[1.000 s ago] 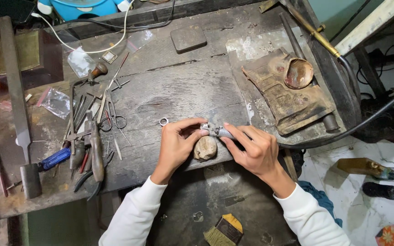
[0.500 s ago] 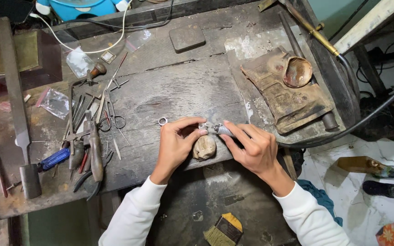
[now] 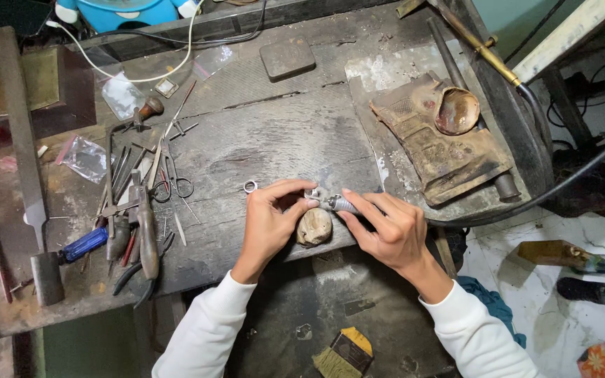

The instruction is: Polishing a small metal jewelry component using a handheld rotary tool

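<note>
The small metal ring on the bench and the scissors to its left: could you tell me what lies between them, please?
In the head view, only bare, worn bench top lies between the small metal ring and the scissors. A thin pin lies just below that stretch.

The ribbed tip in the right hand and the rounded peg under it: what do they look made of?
Ribbed tip, held by the right hand: probably metal, bright silvery with grooves. Rounded peg: likely wood, worn, tan and matte; the left hand steadies a small piece above it.

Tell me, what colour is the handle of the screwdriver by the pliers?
Blue. The screwdriver handle shows best in the head view, left of the pliers on the workbench.
</note>
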